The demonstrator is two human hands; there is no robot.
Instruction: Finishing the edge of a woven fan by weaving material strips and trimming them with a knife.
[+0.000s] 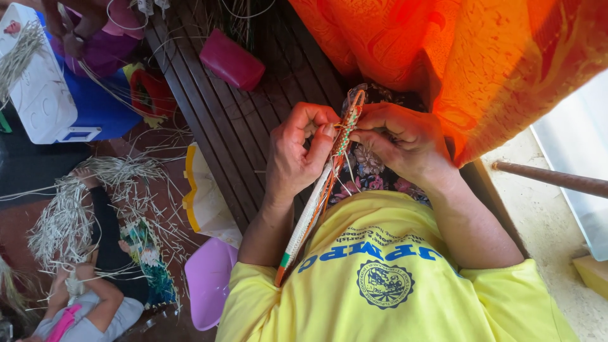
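Note:
A long narrow woven band (315, 206) in orange, white and green runs from my yellow shirt up to my hands. My left hand (296, 154) pinches the band's left side with thumb and fingers curled around it. My right hand (405, 142) grips the top part of the band from the right, fingertips touching thin loose strands (347, 136) near the weave's working end. Both hands meet at the band over a flowered cloth (370, 174) on my lap.
Dark wooden slats (240, 120) lie beneath, with a magenta pouch (232, 61) on them. Orange fabric (468, 57) hangs at the upper right. A white-and-blue box (44, 88) stands upper left. Another person (95, 304) sits lower left among pale straw strips (69, 215). A lilac plastic object (209, 278) sits by my arm.

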